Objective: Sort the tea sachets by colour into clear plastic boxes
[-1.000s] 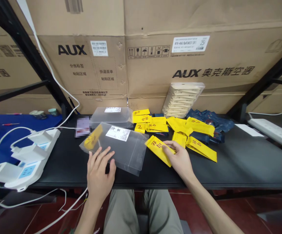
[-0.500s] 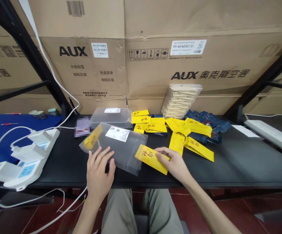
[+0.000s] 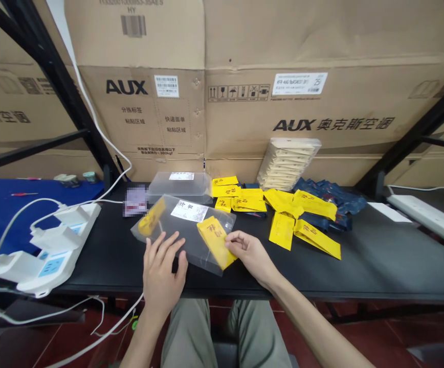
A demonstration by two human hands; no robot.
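- Working at a black table (image 3: 379, 260), between black metal frames (image 3: 47, 64) and before brown cardboard (image 3: 241, 128), with a reddish tiled floor (image 3: 360, 332) beyond the table's front edge.
- Laying the left hand (image 3: 164, 268) down, fingers spread, fingertips at the near side of a clear case (image 3: 191, 250), close to the front edge.
- Pinching a yellow packet (image 3: 213, 237) between thumb and fingers of the right hand (image 3: 250, 255), at the right end of that case; on top or inside, cannot tell.
- Showing another yellow packet (image 3: 151, 217) through the case's left end.
- Having, toward the back edge, a second clear case (image 3: 179, 190), loose yellow packets (image 3: 281, 230), dark blue packets (image 3: 322, 191) and a tilted clear box of cream packs (image 3: 288, 163).
- Carrying a white power strip (image 3: 59, 255) with plugs at the left end, a white card (image 3: 389, 212) and another power strip (image 3: 429, 214) toward the right.
- Reading "AUX" twice on the cardboard, on the right beside 奥克斯空调; on the left, 分拣标签 and 快递面单, each above 粘贴区域.
- Making out "25" on a white label (image 3: 299, 83), right of handling pictograms (image 3: 238, 92).
- Bearing characters too blurred to read surely: packets and near case's label (image 3: 189, 211).
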